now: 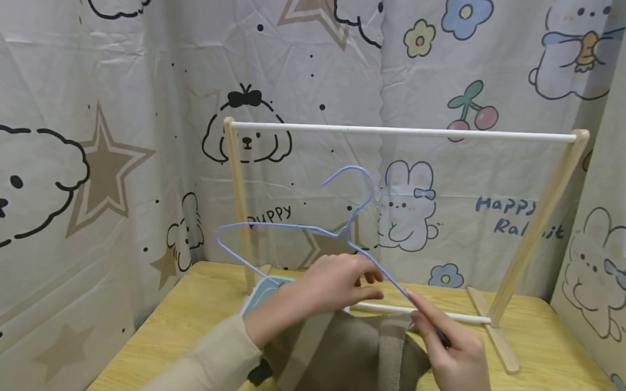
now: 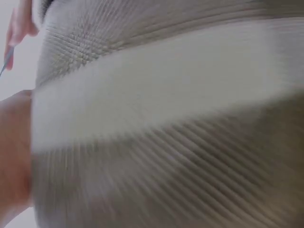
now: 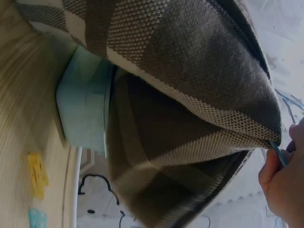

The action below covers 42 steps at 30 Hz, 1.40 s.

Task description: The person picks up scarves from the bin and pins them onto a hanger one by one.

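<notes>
Blue hanger held slanting above a striped brown cloth

Nearest, a cream sleeve (image 1: 198, 361) ends at the left hand (image 1: 335, 282), whose fingers are bent in front of the hanger; whether they clamp anything cannot be told. The right hand (image 1: 458, 356) has thumb and fingers together, clamped on the lower right arm of the blue hanger (image 1: 375, 265). Just below both hands hangs the brown cloth (image 1: 357, 363) with paler stripes, one corner at the hanger's end by the right fingertips, as the right wrist view shows. The hanger's hook rises free above the hands.

Beyond the cloth, partly hidden by it, a pale blue box (image 1: 261, 293) sits on the yellow wooden tabletop (image 1: 178, 336). The right wrist view adds a yellow clip (image 3: 37, 175) near that box. Farther back stands a wooden rack (image 1: 536, 242) with a white top rod (image 1: 401, 131), before a curtain (image 1: 154, 81) printed with puppies and rabbits.
</notes>
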{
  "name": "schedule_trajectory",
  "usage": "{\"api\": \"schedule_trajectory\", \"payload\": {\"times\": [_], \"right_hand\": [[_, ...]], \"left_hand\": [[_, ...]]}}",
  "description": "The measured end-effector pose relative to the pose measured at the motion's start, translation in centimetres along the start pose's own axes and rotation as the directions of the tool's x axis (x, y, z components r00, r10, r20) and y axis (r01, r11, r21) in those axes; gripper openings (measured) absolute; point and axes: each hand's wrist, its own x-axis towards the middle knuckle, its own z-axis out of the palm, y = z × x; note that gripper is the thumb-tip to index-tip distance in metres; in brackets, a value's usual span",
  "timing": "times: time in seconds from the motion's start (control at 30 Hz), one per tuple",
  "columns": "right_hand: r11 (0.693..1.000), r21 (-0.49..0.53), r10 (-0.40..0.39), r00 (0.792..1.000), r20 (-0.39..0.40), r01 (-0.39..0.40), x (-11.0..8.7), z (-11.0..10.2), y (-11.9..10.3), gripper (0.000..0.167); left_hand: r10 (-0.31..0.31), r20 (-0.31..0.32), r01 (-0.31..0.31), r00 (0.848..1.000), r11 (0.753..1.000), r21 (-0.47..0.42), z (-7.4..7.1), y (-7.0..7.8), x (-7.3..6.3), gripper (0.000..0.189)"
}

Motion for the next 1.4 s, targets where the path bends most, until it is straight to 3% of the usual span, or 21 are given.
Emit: {"api": "schedule_trajectory", "payload": {"times": [0.17, 0.3, 0.43, 0.63, 0.87, 1.13, 1.4], "right_hand": [[0.999, -0.022, 0.047, 0.999, -0.011, -0.047, 0.5, -1.5, 0.4, 0.040], [0.998, -0.037, 0.042, 0.999, 0.000, -0.042, 1.0, -2.1, 0.2, 0.039], [0.998, -0.045, 0.037, 0.999, 0.009, -0.036, 1.3, -2.3, -0.3, 0.039], [0.999, -0.045, 0.030, 0.999, 0.031, -0.029, 1.5, -2.5, -0.4, 0.040], [0.998, -0.059, 0.012, 0.998, 0.066, -0.008, 1.0, -3.4, 0.4, 0.038], [0.995, -0.072, -0.067, 0.995, 0.076, 0.073, 1.0, -4.3, 0.5, 0.023], [0.990, -0.088, -0.102, 0.992, 0.073, 0.108, 1.3, -4.7, 0.1, 0.020]], "left_hand": [[0.103, 0.131, -0.089, 0.986, 0.991, -0.104, -1.9, -1.7, -2.9, 0.026], [0.175, 0.191, -0.165, 0.966, 0.984, -0.067, -3.0, -2.7, -4.4, 0.035], [0.196, 0.171, -0.203, 0.966, 0.979, 0.029, -3.1, -2.9, -5.1, 0.035], [0.212, 0.080, -0.214, 0.974, 0.977, 0.022, -2.9, -3.5, -5.5, 0.024], [0.161, 0.065, -0.160, 0.985, 0.987, -0.011, -3.0, -5.3, -6.2, 0.022], [0.067, 0.062, -0.069, 0.996, 0.997, 0.032, -3.4, -7.5, -7.7, 0.024], [0.055, 0.066, -0.057, 0.996, 0.998, 0.025, -3.5, -9.0, -8.5, 0.027]]}}
